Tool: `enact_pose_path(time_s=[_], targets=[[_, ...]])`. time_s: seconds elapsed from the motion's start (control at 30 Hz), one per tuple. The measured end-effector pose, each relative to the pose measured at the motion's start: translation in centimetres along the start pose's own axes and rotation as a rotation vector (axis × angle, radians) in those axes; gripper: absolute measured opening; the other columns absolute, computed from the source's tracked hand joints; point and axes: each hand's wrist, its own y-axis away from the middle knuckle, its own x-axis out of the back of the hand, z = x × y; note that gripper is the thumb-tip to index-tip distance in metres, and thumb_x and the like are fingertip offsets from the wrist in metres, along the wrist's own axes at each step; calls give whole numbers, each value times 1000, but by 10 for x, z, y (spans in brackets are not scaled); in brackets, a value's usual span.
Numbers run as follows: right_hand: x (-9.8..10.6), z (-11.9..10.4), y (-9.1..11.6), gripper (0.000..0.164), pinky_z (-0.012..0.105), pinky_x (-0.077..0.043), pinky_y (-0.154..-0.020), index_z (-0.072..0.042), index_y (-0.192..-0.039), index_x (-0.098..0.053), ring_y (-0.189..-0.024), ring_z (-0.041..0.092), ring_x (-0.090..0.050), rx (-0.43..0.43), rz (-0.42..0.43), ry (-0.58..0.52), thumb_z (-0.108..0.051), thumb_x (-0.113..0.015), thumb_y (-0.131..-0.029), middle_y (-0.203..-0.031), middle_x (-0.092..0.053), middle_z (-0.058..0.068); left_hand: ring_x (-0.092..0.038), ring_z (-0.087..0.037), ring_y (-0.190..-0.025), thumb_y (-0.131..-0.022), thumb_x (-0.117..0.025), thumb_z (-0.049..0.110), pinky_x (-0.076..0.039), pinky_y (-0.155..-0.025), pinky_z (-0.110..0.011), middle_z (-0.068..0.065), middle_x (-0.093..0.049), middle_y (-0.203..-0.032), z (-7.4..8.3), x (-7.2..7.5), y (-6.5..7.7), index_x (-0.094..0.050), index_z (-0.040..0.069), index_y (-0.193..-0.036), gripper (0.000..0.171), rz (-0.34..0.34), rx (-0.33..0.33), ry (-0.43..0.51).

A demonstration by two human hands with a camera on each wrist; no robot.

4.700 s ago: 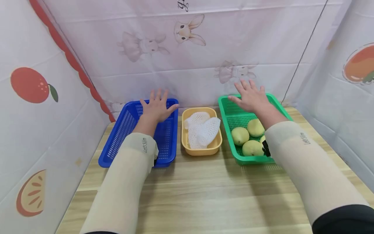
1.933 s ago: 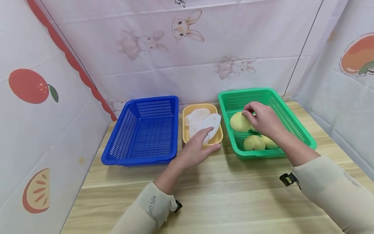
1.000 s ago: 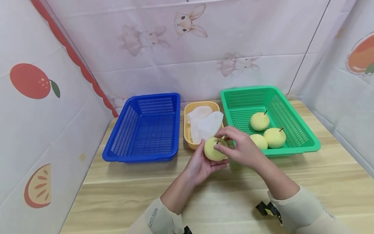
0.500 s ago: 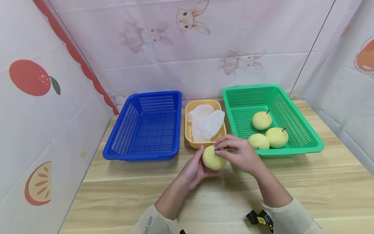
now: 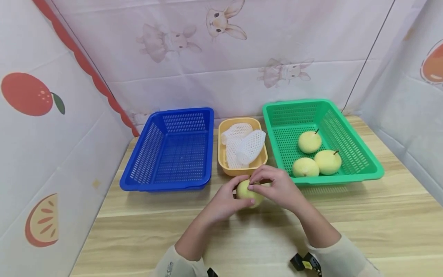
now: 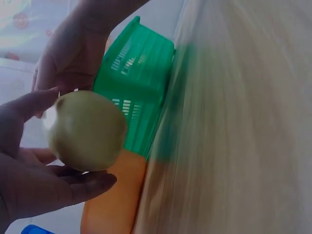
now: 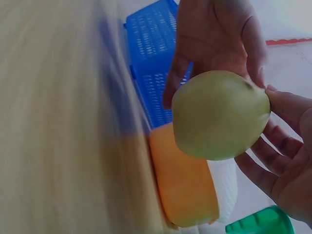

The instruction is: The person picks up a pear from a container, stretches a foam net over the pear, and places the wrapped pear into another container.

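Note:
A yellow-green pear is held above the table in front of the yellow box. My left hand grips it from the left, thumb on the near side and fingers on the far side. At the top of the pear, my right hand pinches around the stem with thumb and fingertips. Both wrist views show the pear raised off the tabletop. Three more pears lie in the green basket. White foam net sleeves lie in the yellow box.
A blue basket stands left of the yellow box, the green one to its right. All three line the back of the wooden table, against a printed cloth wall. Black wrist straps show near the sleeves.
First spread over the baskets, my hands came together after the right lifted a pear from the green basket. Lately the pear has moved slightly nearer and left, and my left hand has turned around it.

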Motion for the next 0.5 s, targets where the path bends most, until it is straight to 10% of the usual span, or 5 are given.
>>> enact_pose_path(time_s=[0.2,0.5], targets=[[-8,2,0,9,37,-58,-76,-22,-85,-74,-89,8,-64,-31,-45,35,-16,-80,-82,-91,-68,-11,-61,-13,-97,-75,-85,34,-53,-81,-30,4,-64,-120,-6,7,-2,-57,21,-135,67,-1,-29,-205],[-10,3,-1,5,38,-58,-83,-20,-90,-75,-98,11,-63,-142,-206,63,-20,-77,-85,-97,-68,-12,-59,-14,-98,-71,-87,34,-51,-83,-32,5,-64,-116,-19,11,-8,-57,20,-132,70,-82,-4,-241]])
